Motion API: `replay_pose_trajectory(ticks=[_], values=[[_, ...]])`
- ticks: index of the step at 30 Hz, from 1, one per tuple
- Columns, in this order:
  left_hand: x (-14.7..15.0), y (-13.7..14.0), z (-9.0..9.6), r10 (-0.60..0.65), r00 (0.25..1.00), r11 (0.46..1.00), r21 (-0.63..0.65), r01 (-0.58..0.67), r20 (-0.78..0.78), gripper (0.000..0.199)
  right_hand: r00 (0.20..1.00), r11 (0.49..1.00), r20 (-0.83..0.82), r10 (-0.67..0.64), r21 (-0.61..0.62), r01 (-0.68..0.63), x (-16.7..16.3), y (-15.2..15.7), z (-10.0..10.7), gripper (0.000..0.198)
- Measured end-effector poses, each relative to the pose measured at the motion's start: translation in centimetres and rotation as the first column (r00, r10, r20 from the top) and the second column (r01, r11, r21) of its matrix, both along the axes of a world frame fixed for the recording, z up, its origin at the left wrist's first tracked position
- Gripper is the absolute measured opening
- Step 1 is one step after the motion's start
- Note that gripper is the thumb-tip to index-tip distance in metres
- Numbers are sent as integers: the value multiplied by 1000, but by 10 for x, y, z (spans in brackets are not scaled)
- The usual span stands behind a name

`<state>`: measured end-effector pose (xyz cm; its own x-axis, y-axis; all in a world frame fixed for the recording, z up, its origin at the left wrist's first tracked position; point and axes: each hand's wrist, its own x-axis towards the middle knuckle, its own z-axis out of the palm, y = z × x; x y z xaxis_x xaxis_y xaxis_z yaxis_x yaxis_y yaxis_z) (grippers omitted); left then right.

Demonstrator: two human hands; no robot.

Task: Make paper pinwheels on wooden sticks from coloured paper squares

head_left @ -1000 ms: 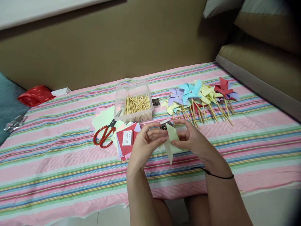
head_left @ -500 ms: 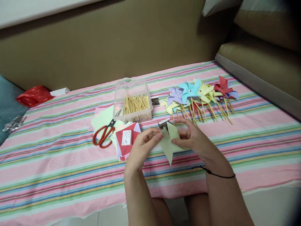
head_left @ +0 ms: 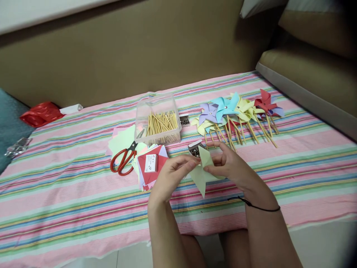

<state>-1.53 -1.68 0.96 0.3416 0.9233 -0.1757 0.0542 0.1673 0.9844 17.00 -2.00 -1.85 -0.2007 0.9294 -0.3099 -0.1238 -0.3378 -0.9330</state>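
Observation:
Between my hands is a pale green paper pinwheel (head_left: 199, 179), with one pointed corner hanging down and another folded upward. My left hand (head_left: 176, 172) pinches its left side near the middle, thumb and forefinger together. On the right, my right hand (head_left: 226, 163) grips the paper between thumb and fingers, the forefinger raised behind it. A small open box of metal tacks (head_left: 194, 149) lies just beyond my fingertips, partly hidden by the paper. Whether a tack is in my left fingers is hidden.
A clear plastic box (head_left: 177, 136) holds many wooden sticks (head_left: 161, 123). Red-handled scissors (head_left: 122, 160) and coloured paper squares (head_left: 153, 178) lie left, a small white box (head_left: 151, 163) on top. Finished pinwheels (head_left: 225, 108) lie behind right on the striped cloth (head_left: 83, 208).
My left fingertips have moved slightly right, toward the middle of the green paper. The right hand keeps its hold, nearly still.

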Motion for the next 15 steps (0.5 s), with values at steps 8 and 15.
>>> replay_pose_trajectory(ticks=[8, 15], values=[[0, 0, -1, -17, 998, 999, -29, 19, 63, 13, 1000, 1000, -14, -3, -3, 3, 1, 1, 1, 67], [6, 4, -8, 40, 997, 995, -94, -34, 69, 28, 999, 1000, -32, 1, -4, -1, -1, 1, 2, 69]])
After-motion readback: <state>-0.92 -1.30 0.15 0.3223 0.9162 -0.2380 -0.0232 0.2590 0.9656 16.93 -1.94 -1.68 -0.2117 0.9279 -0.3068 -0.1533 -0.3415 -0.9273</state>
